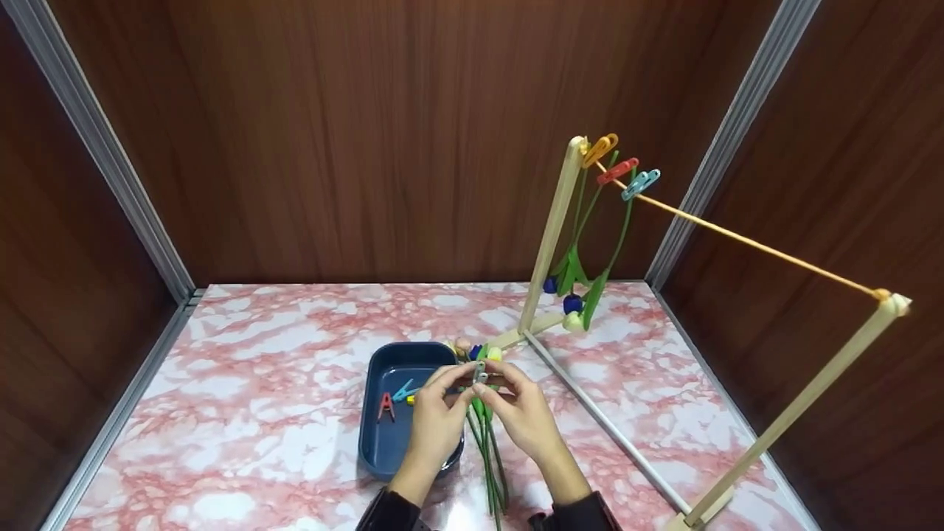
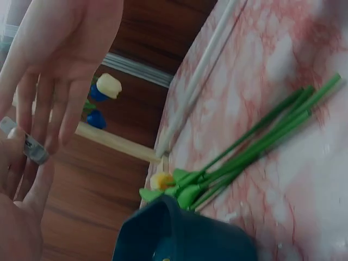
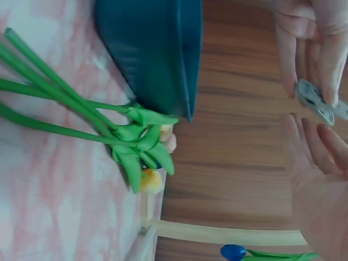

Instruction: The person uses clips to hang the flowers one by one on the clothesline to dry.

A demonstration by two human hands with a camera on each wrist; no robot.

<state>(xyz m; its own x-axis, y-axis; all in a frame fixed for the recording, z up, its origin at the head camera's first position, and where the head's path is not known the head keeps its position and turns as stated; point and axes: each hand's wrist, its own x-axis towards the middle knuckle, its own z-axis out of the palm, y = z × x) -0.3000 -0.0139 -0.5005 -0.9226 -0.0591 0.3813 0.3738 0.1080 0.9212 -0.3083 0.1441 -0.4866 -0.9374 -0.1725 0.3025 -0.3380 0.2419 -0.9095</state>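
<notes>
My left hand (image 1: 436, 420) pinches a grey clothespin (image 2: 33, 148) between thumb and fingers, above the table beside a dark blue tray. The right hand (image 1: 527, 417) faces it, its fingertips right at the clothespin and its fingers fairly straight in the right wrist view. Below the hands lies a bunch of artificial tulips (image 3: 133, 141), green stems toward me and blossoms at the far end. Inside the tray (image 1: 375, 453) sit a red clothespin (image 1: 386, 406), a blue clothespin (image 1: 403, 391) and a bit of yellow, partly hidden by my left hand.
To the right stands a wooden frame (image 1: 554, 228) with an orange cord (image 1: 752, 245) strung between two posts. Orange (image 1: 599, 150), red (image 1: 618, 171) and light blue (image 1: 641, 184) clothespins on it hold tulips hanging blossom-down. A pale bar (image 1: 605, 422) joins the posts' feet.
</notes>
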